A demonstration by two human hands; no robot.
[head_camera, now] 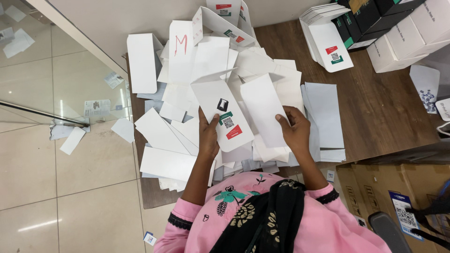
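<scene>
Right now the person's left hand [208,136] grips a flat, unfolded white carton [224,114] by its lower left edge; the fingers are curled in close, with the thumb lying on top of the card and the rest hidden beneath it. That carton carries a small black square, a green patch, a code square and a red label on its face, and it is tilted, its top end leaning away to the left. The right hand [294,131] pinches a second, plain white carton blank [263,110] along its right edge, thumb pressed on the upper face, fingers folded narrowly round the edge. Both pieces are lifted just above a loose heap of white blanks [187,93] that covers the left part of the brown wooden table [384,107]. Beside the right hand lies a tidier stack of blanks [323,117]. Folded white boxes [408,37] sit at the far right corner, well apart from the hands. Scraps of paper [72,139] lie on the tiled floor.
</scene>
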